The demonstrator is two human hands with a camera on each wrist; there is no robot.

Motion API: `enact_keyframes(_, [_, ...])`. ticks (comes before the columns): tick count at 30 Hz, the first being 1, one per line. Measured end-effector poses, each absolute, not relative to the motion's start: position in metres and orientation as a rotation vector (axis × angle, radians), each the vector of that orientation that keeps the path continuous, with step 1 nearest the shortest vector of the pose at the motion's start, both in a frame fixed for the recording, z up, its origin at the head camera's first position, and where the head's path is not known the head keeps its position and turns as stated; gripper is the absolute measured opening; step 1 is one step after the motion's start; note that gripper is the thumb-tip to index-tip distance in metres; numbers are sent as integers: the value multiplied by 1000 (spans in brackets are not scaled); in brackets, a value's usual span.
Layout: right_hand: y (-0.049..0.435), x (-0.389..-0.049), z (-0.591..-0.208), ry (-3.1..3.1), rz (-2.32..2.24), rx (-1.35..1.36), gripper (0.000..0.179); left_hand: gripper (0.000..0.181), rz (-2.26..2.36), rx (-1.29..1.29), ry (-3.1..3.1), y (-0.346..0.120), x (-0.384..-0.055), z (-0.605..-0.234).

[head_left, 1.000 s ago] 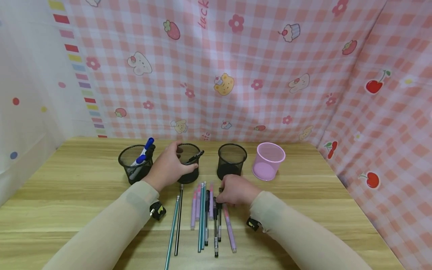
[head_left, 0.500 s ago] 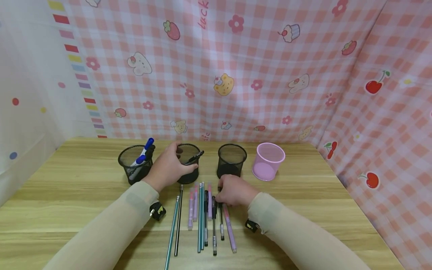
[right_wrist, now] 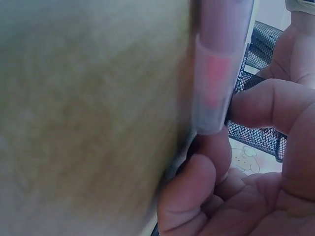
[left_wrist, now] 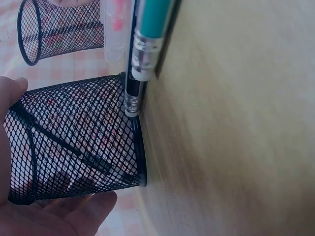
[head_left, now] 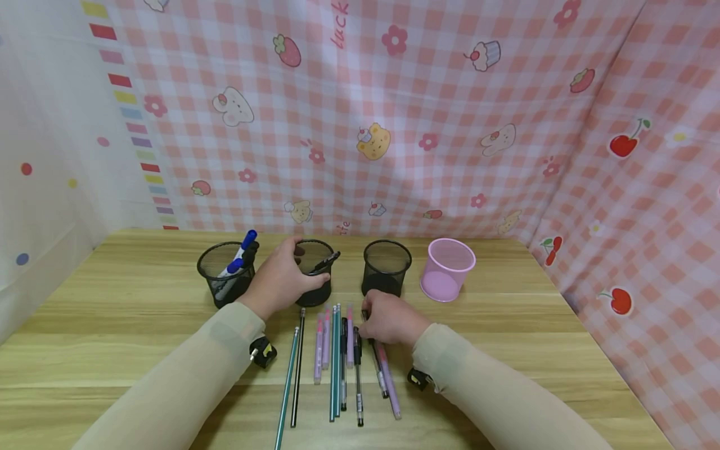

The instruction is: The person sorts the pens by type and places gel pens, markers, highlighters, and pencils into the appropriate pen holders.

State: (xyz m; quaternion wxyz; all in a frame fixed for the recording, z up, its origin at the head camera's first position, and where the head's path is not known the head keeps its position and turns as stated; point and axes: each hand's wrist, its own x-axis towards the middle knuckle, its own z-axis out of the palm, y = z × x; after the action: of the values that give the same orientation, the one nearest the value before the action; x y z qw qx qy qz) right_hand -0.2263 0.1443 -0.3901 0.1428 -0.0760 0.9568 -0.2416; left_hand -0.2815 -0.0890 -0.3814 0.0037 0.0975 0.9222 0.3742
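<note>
At the near edge of the group, a teal pencil lies on the wooden counter, with a black pencil just beside it. To their right lie two teal pencils, two black-capped gel pens and three lilac highlighters, all pointing roughly away from the person.

The right hand is positioned over the far end of the row. Its grip is closed, thumb against fingers, pinching the held gel pen near its far end. Compared with the frame half a second ago, the near end of this pen has swung to the right. It now lies close alongside the rightmost lilac highlighter, whose near end has also shifted right.

The left hand is unchanged in position: its grip is curled around the second black mesh holder, thumb and fingers on opposite sides. This holder stands upright and contains one black pen, leaning right over the rim.

The first black mesh holder, at far left, contains blue-capped markers. A third black mesh holder and a pink holder stand to the right. Behind the counter hangs a pink checked cloth.
</note>
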Motion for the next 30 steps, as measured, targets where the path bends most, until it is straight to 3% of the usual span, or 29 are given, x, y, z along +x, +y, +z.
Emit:
enact_keyframes(8, [148, -224, -385, 2776, -844, -232, 44, 107, 1191, 316, 2879, -89, -281, -381])
enact_keyframes(21, [157, -219, -374, 2744, -1190, -288, 42, 107, 1192, 310, 2878, -89, -283, -382])
enact_keyframes(30, [160, -214, -370, 2710, -1505, -508, 38, 107, 1191, 305, 2874, -89, -283, -382])
